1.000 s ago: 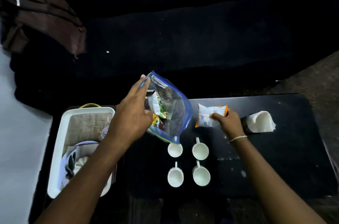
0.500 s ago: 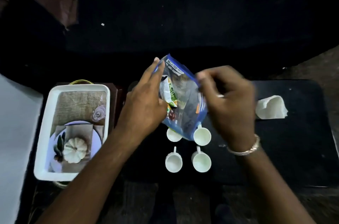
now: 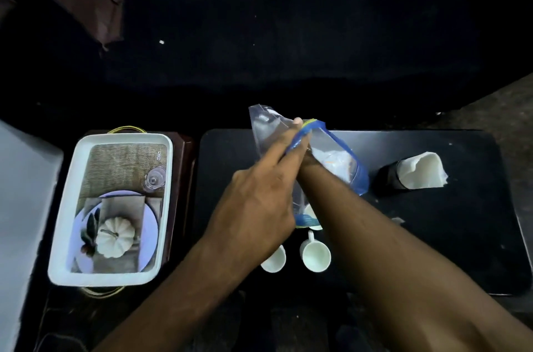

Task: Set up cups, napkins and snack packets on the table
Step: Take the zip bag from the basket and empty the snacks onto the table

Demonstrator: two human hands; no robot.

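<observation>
Right hand (image 3: 310, 161) now inside bag (image 3: 334, 158), (cups (image 3: 315, 256) half-hidden)

L hand (image 3: 256, 201) grips clear zip bag (image 3: 331, 158) above table (image 3: 432, 236); R forearm goes inside bag; white cups (image 3: 315, 255) below.

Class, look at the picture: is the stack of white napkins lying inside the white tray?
No. The white napkins sit in a dark holder on the black table, far right of the white tray.

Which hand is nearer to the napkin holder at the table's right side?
Right. The right hand is inside the plastic bag, just left of the napkin holder. The left hand grips the bag's mouth farther left.
</observation>
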